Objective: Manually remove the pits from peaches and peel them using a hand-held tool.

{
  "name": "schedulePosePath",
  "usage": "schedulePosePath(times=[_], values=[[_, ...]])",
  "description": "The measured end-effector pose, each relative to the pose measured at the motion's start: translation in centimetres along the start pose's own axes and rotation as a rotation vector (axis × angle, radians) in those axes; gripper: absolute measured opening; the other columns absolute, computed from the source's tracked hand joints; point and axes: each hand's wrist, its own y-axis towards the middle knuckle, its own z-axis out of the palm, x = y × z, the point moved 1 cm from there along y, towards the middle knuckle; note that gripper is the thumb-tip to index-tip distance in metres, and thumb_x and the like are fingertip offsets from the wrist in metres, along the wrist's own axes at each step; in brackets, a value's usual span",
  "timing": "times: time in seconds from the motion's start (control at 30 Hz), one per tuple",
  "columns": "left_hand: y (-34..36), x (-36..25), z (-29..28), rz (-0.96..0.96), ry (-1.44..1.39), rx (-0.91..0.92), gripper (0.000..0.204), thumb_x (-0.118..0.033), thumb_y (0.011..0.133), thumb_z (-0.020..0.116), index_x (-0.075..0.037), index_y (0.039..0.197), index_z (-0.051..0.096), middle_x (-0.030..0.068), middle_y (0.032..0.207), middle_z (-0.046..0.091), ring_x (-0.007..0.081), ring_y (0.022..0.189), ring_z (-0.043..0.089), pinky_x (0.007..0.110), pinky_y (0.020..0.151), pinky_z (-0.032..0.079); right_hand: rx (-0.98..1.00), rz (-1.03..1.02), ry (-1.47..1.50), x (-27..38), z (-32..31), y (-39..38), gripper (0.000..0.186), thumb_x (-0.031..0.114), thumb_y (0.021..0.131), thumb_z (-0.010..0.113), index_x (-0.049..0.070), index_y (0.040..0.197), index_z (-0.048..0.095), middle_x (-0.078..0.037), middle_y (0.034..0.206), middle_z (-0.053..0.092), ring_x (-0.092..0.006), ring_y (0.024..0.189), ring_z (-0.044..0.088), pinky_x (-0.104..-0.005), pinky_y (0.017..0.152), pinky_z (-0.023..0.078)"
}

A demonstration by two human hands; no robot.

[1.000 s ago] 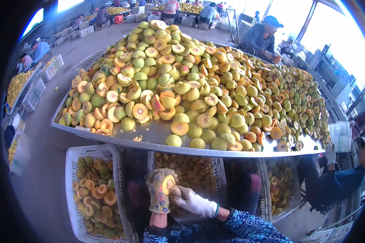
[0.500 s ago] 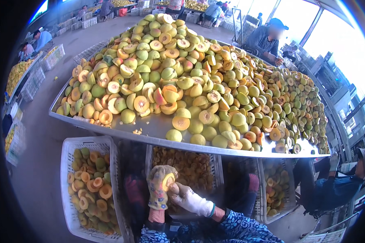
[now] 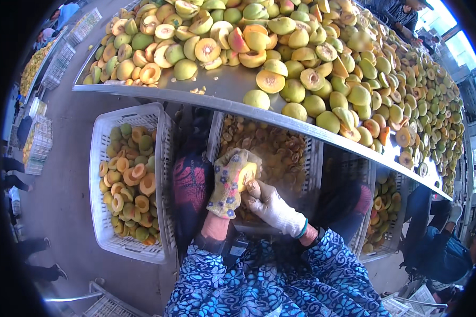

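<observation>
My left hand (image 3: 231, 182), in a flowered glove, is closed around a peach half (image 3: 247, 175) with its orange-yellow cut side showing. My right hand (image 3: 276, 209), in a white glove with a dirty thumb and fingers, is closed and pressed against the fruit's lower edge. Whatever it may grip there is hidden. Both hands are above a white crate (image 3: 314, 179) of brownish pits and scraps. To their left stands another white crate (image 3: 98, 206) holding hollowed peach halves (image 3: 127, 179).
A metal table (image 3: 217, 87) in front carries a large heap of cut peaches (image 3: 301, 58). At right, a crate of fruit (image 3: 382, 211) stands under its edge, near a seated person (image 3: 439, 248). Another person (image 3: 394, 16) works across the table. More crates (image 3: 39, 142) line the left.
The view has tilted down, so the table sits higher and more of my sleeves shows. Both hands stay together on the peach half.
</observation>
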Motion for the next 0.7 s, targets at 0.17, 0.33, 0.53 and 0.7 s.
schedulePosePath(times=[0.17, 0.33, 0.53, 0.7], values=[[-0.3, -0.6, 0.6, 0.040, 0.061, -0.010, 0.025, -0.021, 0.095, 0.060, -0.001, 0.084, 0.068, 0.0070, 0.080, 0.068, 0.0130, 0.069, 0.063, 0.025, 0.061, 0.049, 0.114, -0.028, 0.044, -0.5, -0.6, -0.3, 0.026, 0.018, 0.094, 0.062, -0.001, 0.110, 0.057, -0.012, 0.092, 0.065, -0.0157, 0.083, 0.058, -0.0328, 0.077, 0.049], [0.1, 0.9, -0.1, 0.310, 0.432, -0.062, 0.023, -0.021, 0.095, 0.060, -0.002, 0.086, 0.068, 0.0076, 0.081, 0.070, 0.0141, 0.070, 0.065, 0.027, 0.062, 0.051, 0.081, -0.038, -0.019, -1.3, -0.4, 0.1, 0.029, 0.017, 0.094, 0.062, -0.001, 0.116, 0.054, -0.015, 0.094, 0.066, -0.0169, 0.085, 0.060, -0.0333, 0.078, 0.049], [-0.1, 0.9, -0.4, 0.226, 0.403, 0.031, 0.028, -0.027, 0.101, 0.050, -0.002, 0.099, 0.063, 0.0126, 0.095, 0.068, 0.0233, 0.086, 0.068, 0.035, 0.077, 0.057, -0.111, -0.074, -0.349, 0.2, -0.7, 0.2, 0.029, 0.010, 0.090, 0.061, 0.001, 0.114, 0.048, -0.027, 0.090, 0.064, -0.0452, 0.089, 0.064, -0.0430, 0.071, 0.051], [-0.7, 0.2, 0.7, 0.196, -0.090, -0.042, 0.031, -0.027, 0.101, 0.051, 0.001, 0.102, 0.063, 0.0162, 0.099, 0.070, 0.0226, 0.087, 0.070, 0.033, 0.080, 0.058, -0.124, -0.087, -0.205, 1.1, -0.6, 0.2, 0.024, 0.013, 0.091, 0.062, 0.002, 0.109, 0.050, -0.024, 0.088, 0.064, -0.0415, 0.084, 0.066, -0.0419, 0.070, 0.050]])
